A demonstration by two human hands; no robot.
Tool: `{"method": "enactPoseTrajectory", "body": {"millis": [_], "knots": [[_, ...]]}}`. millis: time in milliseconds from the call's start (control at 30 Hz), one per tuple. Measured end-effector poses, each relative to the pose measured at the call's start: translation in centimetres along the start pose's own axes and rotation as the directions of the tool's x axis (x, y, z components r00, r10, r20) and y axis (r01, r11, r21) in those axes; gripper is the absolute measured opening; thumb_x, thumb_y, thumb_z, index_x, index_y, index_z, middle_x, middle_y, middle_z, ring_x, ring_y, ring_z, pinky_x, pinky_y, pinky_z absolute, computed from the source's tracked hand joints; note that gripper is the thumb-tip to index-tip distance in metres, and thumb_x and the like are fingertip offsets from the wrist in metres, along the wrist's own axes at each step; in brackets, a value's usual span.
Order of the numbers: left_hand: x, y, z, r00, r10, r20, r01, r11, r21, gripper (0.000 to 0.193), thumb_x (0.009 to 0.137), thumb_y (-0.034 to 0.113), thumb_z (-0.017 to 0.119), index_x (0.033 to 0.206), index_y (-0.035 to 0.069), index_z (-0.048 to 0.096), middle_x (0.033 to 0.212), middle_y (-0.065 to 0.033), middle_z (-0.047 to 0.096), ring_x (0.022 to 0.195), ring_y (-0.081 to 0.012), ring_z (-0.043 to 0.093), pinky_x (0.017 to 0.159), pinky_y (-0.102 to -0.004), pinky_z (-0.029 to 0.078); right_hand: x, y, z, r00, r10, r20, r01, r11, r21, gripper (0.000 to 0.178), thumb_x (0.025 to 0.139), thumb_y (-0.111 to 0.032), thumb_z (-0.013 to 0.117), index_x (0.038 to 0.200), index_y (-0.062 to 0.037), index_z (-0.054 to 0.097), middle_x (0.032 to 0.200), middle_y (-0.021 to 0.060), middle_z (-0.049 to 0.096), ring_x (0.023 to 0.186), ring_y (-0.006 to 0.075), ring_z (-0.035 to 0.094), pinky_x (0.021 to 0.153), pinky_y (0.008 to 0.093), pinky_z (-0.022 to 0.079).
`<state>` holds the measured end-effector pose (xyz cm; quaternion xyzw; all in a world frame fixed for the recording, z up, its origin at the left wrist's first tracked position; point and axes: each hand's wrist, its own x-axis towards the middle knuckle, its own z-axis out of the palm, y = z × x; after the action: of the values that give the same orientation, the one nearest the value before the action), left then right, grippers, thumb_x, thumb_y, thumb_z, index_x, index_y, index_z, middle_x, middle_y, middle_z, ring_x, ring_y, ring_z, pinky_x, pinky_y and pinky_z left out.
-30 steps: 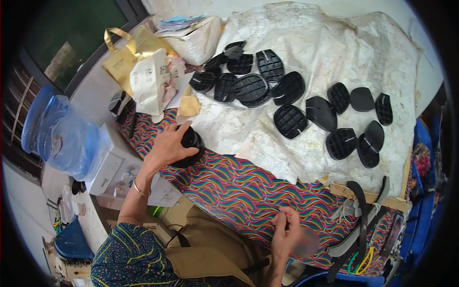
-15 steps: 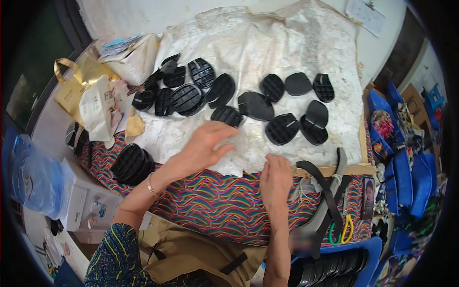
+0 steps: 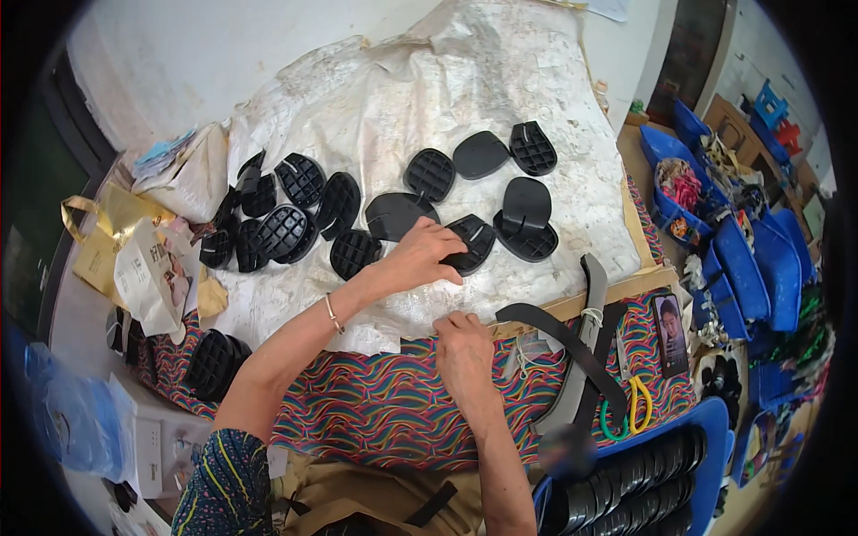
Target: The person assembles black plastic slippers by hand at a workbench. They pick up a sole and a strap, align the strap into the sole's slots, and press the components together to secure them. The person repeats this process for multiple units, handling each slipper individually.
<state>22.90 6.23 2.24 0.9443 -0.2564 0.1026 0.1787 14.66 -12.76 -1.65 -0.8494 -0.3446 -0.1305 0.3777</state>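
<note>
My left hand [image 3: 422, 257] reaches over the sheet-covered table, thumb and fingers apart. Its fingertips overlap the near-left side of a black gridded pad [image 3: 475, 244]; whether they touch it is unclear. At the sheet's front edge, my right hand [image 3: 466, 353] has loosely bent fingers and holds nothing visible. A smooth black pad [image 3: 399, 214] lies just beyond my left hand, and a gridded pad [image 3: 356, 255] to its left. Farther right, a smooth pad [image 3: 525, 204] overlaps a gridded one. Several more rounded black pads [image 3: 299, 180] are spread across the white sheet [image 3: 393, 116].
Stacked black pads [image 3: 215, 364] stand at the front left, near a gold bag [image 3: 98, 259]. At right lie a black curved strap [image 3: 559, 330], a grey strap [image 3: 572, 384], yellow-and-green-handled scissors [image 3: 640, 404] and a phone [image 3: 670, 332]. A blue basket [image 3: 715, 429] holds black pieces.
The view has swung to the right. My left hand has moved rightward across the sheet, from one gridded pad to another. My right hand stays near the front edge, its fingers more bent.
</note>
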Motion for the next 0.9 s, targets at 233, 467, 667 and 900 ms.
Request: {"method": "enactPoseTrajectory", "body": {"millis": [233,467,667,900], "knots": [[0.8,0.6,-1.2,0.999,0.012,-0.040,-0.013,1.000,-0.006,0.029,0.077,0.034,0.076,0.091,0.009,0.077,0.095,-0.0100,0.074,0.092,-0.0219,0.066,0.091,-0.0356,0.039,0.3,-0.3,0.1,1.000,0.015,-0.013,-0.015,1.000,-0.009,0.007,0.067,0.001,0.063,0.074,-0.0006,0.061,0.081,0.0167,0.059,0.082,0.0369,0.059,0.071,0.0474,0.048],[3.0,0.3,-2.8,0.957,0.088,-0.276,-0.086,0.996,0.018,0.023,0.083,0.027,0.074,0.089,0.005,0.076,0.085,-0.0089,0.073,0.067,-0.0272,0.067,0.061,-0.0333,0.051,0.6,0.1,0.5,0.997,0.062,-0.039,-0.063,0.998,-0.021,0.007,0.066,0.001,0.063,0.073,-0.0001,0.062,0.079,0.0190,0.060,0.080,0.0386,0.061,0.071,0.0474,0.049],[7.0,-3.6,-6.1,0.761,-0.289,-0.581,0.141,0.947,-0.287,0.024,0.087,0.028,0.068,0.087,0.005,0.075,0.070,-0.0145,0.068,0.055,-0.0248,0.061,0.055,-0.0341,0.046,0.7,-0.2,1.0,0.997,0.073,-0.039,-0.075,0.996,-0.051,0.003,0.066,0.001,0.061,0.069,-0.0001,0.061,0.077,0.0191,0.060,0.076,0.0388,0.062,0.064,0.0479,0.050],[5.8,-4.6,-17.9,0.433,-0.588,-0.683,-0.077,0.731,-0.678,0.024,0.092,0.026,0.069,0.093,0.002,0.069,0.081,0.0022,0.062,0.072,-0.0072,0.055,0.064,-0.0243,0.044,0.4,0.9,0.4,0.981,0.195,0.014,-0.195,0.980,-0.047,0.014,0.076,0.000,0.063,0.087,-0.0035,0.071,0.085,0.0125,0.066,0.082,0.0311,0.064,0.068,0.0426,0.053]]}}
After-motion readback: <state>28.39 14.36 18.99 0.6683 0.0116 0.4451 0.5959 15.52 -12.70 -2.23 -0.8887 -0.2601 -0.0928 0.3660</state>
